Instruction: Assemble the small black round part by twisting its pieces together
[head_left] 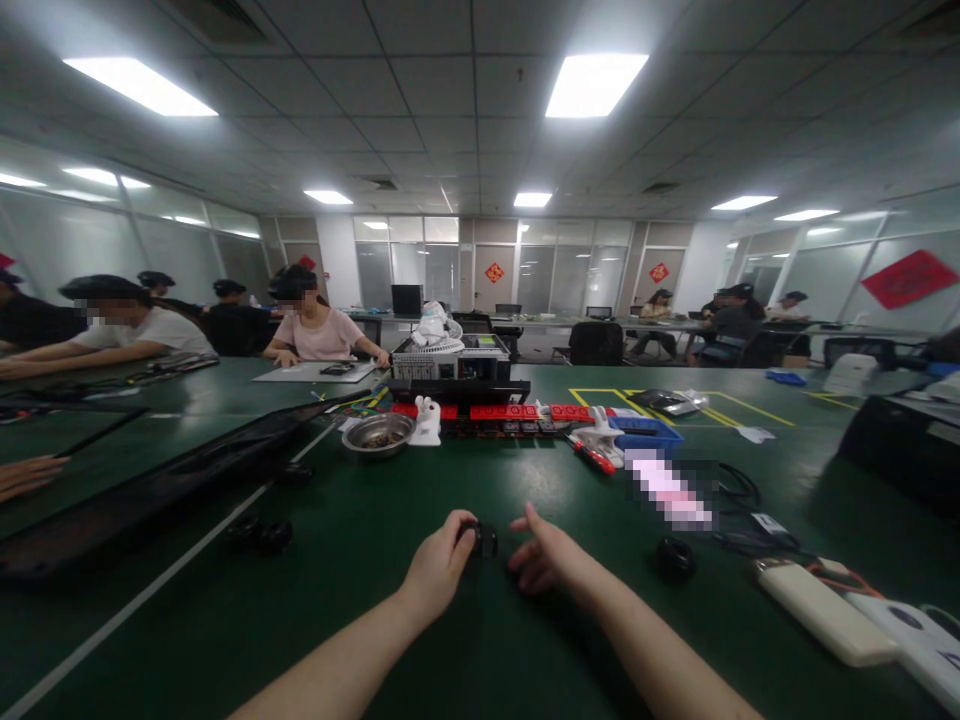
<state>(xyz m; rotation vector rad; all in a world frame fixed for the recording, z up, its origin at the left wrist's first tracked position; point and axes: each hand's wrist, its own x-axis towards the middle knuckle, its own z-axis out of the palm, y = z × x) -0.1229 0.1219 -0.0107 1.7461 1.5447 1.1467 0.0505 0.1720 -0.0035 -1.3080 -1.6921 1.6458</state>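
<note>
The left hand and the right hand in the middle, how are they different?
The left hand holds a small black part, but the right hand holds nothing that I can see. The left hand's thumb and fingers are closed on the part, while the right hand's fingers are loosely bent and apart from it. Both are bare, over the green table.

Ceiling lights (pixel 598 86) glare white at ten and one o'clock; the green table (pixel 352 540) lies dim, faintly shiny near five; edges stretch toward three and nine; pixelation masks a patch at four.
</note>
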